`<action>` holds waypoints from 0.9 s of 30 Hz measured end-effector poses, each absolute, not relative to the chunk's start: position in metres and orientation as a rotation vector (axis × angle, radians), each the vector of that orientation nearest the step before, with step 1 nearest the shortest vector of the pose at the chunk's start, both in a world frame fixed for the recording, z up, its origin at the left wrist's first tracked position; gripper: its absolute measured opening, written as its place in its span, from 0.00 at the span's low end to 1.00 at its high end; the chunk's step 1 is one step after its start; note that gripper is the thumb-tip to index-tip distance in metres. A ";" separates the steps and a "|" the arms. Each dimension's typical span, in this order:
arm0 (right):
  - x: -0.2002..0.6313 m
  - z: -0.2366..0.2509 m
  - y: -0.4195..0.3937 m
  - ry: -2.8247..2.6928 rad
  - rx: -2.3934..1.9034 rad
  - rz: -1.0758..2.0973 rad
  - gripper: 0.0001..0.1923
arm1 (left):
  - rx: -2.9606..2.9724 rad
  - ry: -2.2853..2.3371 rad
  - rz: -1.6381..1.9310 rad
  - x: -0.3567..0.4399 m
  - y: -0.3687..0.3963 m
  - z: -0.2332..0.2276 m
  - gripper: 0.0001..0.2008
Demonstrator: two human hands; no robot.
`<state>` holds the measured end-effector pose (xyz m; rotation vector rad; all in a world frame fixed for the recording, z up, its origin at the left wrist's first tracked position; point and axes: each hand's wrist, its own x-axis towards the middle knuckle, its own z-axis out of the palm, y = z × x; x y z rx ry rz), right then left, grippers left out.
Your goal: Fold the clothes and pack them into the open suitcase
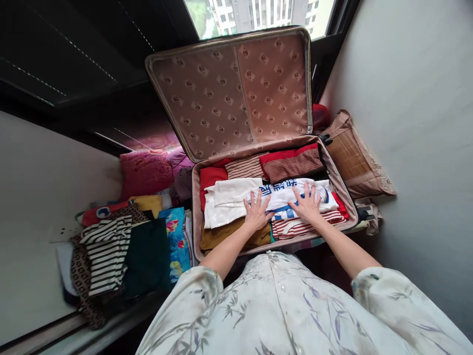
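Note:
Both palms press down on a folded white shirt with blue lettering (279, 192) inside an open suitcase (196, 241). My left hand (256, 212) lies with spread fingers over the shirt's left part. Near its right part, my right hand (306, 203) is spread flat too. A plain white folded garment (227, 202) is beside the left hand. Below the hands are a mustard garment (221, 237) and a red-and-white striped one (306, 224). Along the back of the case are a brown-striped garment (246, 167) and a red and brown ribbed one (293, 162).
The suitcase lid (240, 93) leans open toward the window. To the left are folded clothes, with a black-and-white striped garment (107, 256), a dark green one (148, 256) and a blue floral one (175, 241). A pink pillow (146, 175) and a brown cushion (351, 162) flank the case.

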<state>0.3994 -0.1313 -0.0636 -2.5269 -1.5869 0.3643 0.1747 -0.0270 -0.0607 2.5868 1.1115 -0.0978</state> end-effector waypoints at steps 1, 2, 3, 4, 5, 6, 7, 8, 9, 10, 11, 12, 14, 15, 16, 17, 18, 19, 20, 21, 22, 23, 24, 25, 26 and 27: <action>0.397 -0.072 -0.132 -1.582 -2.543 0.382 0.38 | 2.590 1.108 -0.118 0.175 -0.029 -0.068 0.41; 0.396 -0.078 -0.133 -1.575 -2.553 0.384 0.38 | 2.595 1.112 -0.115 0.175 -0.031 -0.075 0.42; 0.395 -0.084 -0.133 -1.568 -2.557 0.375 0.39 | 2.601 1.116 -0.097 0.175 -0.031 -0.080 0.43; 0.395 -0.088 -0.132 -1.560 -2.558 0.359 0.39 | 2.605 1.118 -0.075 0.175 -0.032 -0.084 0.44; 0.396 -0.090 -0.132 -1.557 -2.557 0.344 0.38 | 2.606 1.116 -0.059 0.176 -0.031 -0.086 0.44; 0.397 -0.091 -0.131 -1.558 -2.556 0.330 0.38 | 2.604 1.112 -0.053 0.176 -0.031 -0.086 0.44; 0.398 -0.091 -0.131 -1.563 -2.560 0.320 0.38 | 2.600 1.107 -0.054 0.177 -0.029 -0.085 0.44; 0.399 -0.090 -0.130 -1.569 -2.573 0.316 0.37 | 2.592 1.102 -0.063 0.178 -0.028 -0.083 0.44; 0.401 -0.088 -0.130 -1.578 -2.591 0.321 0.37 | 2.576 1.094 -0.075 0.179 -0.027 -0.079 0.43; 0.401 -0.085 -0.130 -1.591 -2.612 0.334 0.37 | 2.553 1.085 -0.088 0.179 -0.026 -0.075 0.43; 0.402 -0.081 -0.130 -1.604 -2.635 0.348 0.37 | 2.524 1.073 -0.096 0.178 -0.026 -0.069 0.42; 0.402 -0.077 -0.130 -1.613 -2.656 0.353 0.36 | 2.494 1.059 -0.097 0.177 -0.027 -0.063 0.41; 0.397 -0.067 -0.131 -1.634 -2.678 0.300 0.36 | 2.448 1.027 -0.061 0.167 -0.032 -0.048 0.39; 0.393 -0.061 -0.132 -1.652 -2.669 0.240 0.35 | 2.429 1.019 -0.022 0.159 -0.037 -0.040 0.39; 0.386 -0.056 -0.133 -1.678 -2.646 0.174 0.35 | 2.409 1.020 0.027 0.148 -0.041 -0.033 0.38; 0.378 -0.050 -0.134 -1.713 -2.608 0.116 0.35 | 2.384 1.037 0.087 0.134 -0.046 -0.026 0.37; 0.367 -0.044 -0.134 -1.756 -2.562 0.078 0.35 | 2.354 1.073 0.160 0.117 -0.051 -0.020 0.35; 0.355 -0.038 -0.135 -1.802 -2.514 0.060 0.34 | 2.320 1.134 0.248 0.097 -0.054 -0.015 0.32; 0.342 -0.034 -0.135 -1.852 -2.467 0.058 0.34 | 2.282 1.215 0.349 0.074 -0.056 -0.011 0.30; 0.327 -0.031 -0.135 -1.907 -2.418 0.063 0.33 | 2.244 1.309 0.459 0.049 -0.056 -0.009 0.28; 0.313 -0.029 -0.134 -1.966 -2.365 0.066 0.32 | 2.203 1.419 0.567 0.022 -0.055 -0.009 0.26; 0.298 -0.030 -0.133 -2.027 -2.307 0.062 0.32 | 2.155 1.548 0.667 -0.006 -0.052 -0.010 0.25; 0.285 -0.032 -0.133 -2.087 -2.248 0.053 0.31 | 2.102 1.687 0.741 -0.034 -0.048 -0.012 0.24; 0.272 -0.036 -0.132 -2.140 -2.195 0.043 0.30 | 2.045 1.833 0.781 -0.063 -0.044 -0.014 0.24; 0.262 -0.041 -0.131 -2.190 -2.150 0.037 0.30 | 1.983 1.979 0.786 -0.090 -0.041 -0.018 0.24; 0.253 -0.048 -0.130 -2.236 -2.116 0.036 0.29 | 1.919 2.120 0.757 -0.116 -0.039 -0.022 0.24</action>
